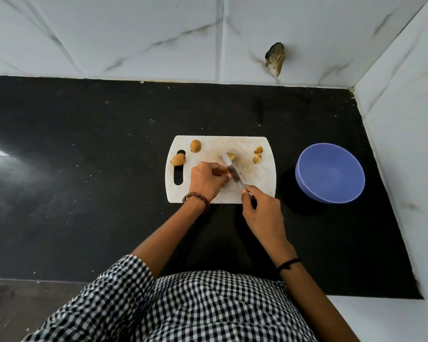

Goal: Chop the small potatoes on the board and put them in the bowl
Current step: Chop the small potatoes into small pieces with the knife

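Potatoes were what I watched for, but I started from the biggest surface: the black countertop (pixel 84 169) ran up to white marbled wall tiles (pixel 134 33) at the back and on the right. On it lay the white cutting board (pixel 257 174), its handle slot toward the left. Well to the right of the board, apart from it, sat the blue bowl (pixel 330 172), and I saw nothing inside it.

My left hand (pixel 206 180), a beaded bracelet (pixel 197 199) at the wrist, rested on the board with fingers curled down around a potato piece (pixel 223 171) that I could only partly see. My right hand (pixel 262 211) was closed around the handle of the knife (pixel 232 172), whose blade slanted up and left across the board, just beside the left fingertips. At the blade's tip lay a cut potato piece (pixel 231 156).

Two whole small potatoes (pixel 195 146) sat near the board's left end, one beside the handle slot. Near the right edge lay two smaller cut chunks (pixel 258 154), one just above the other.
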Action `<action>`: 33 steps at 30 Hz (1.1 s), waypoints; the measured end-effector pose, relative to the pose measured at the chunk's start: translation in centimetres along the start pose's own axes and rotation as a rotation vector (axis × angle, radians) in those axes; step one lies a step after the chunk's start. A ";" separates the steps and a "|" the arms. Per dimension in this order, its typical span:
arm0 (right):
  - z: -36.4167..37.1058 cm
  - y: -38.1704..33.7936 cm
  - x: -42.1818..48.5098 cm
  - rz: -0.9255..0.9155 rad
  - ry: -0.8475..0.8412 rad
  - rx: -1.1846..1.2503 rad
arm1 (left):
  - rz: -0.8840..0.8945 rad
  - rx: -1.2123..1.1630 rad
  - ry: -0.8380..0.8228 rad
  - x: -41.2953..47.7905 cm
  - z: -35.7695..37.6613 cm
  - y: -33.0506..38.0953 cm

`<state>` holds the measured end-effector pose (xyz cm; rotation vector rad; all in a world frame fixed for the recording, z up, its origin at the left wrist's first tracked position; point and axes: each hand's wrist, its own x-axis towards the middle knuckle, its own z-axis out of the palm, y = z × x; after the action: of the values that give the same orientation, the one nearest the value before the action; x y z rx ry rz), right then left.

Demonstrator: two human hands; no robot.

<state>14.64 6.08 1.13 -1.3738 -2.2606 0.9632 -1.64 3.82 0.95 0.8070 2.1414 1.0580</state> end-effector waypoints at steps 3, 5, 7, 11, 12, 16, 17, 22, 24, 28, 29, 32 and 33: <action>0.3 0.1 0.2 -0.008 0.009 -0.031 | -0.029 -0.019 -0.014 0.1 -0.2 0.2; 0.4 0.1 0.3 -0.016 0.012 -0.035 | -0.035 -0.019 -0.019 0.1 -0.3 0.3; 0.5 0.0 0.3 -0.019 0.016 -0.032 | -0.035 -0.015 -0.028 0.2 -0.3 0.4; 0.6 0.0 0.4 -0.010 0.017 -0.019 | -0.060 -0.033 -0.018 0.2 -0.4 0.4; 0.6 0.0 0.4 -0.013 0.020 -0.020 | -0.061 -0.035 -0.016 0.2 -0.4 0.4; 0.7 -0.1 0.6 -0.019 0.012 -0.021 | -0.057 -0.026 -0.020 0.2 -0.4 0.5; 0.7 -0.1 0.6 -0.021 0.010 -0.027 | -0.056 -0.023 -0.024 0.2 -0.5 0.5; 0.8 -0.4 0.5 -0.051 0.045 -0.074 | -0.075 -0.011 -0.037 0.3 -0.7 0.7; 1.1 -0.6 0.7 -0.045 0.028 -0.141 | -0.090 -0.010 -0.040 0.4 -0.7 0.9; 1.6 -0.9 0.9 -0.053 -0.016 -0.231 | -0.107 0.008 -0.042 0.6 -0.6 1.2; 1.6 -1.0 0.9 -0.056 -0.022 -0.228 | -0.106 0.015 -0.043 0.6 -0.6 1.3; 1.4 -1.2 1.1 -0.060 -0.033 -0.226 | -0.099 0.026 -0.040 0.8 -0.5 1.2; 1.5 -1.2 1.3 -0.058 -0.035 -0.227 | -0.098 0.029 -0.038 0.8 -0.5 1.2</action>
<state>12.35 6.23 0.78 -1.3808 -2.4842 0.7359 -2.18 4.76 2.01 0.7222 2.1464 0.9561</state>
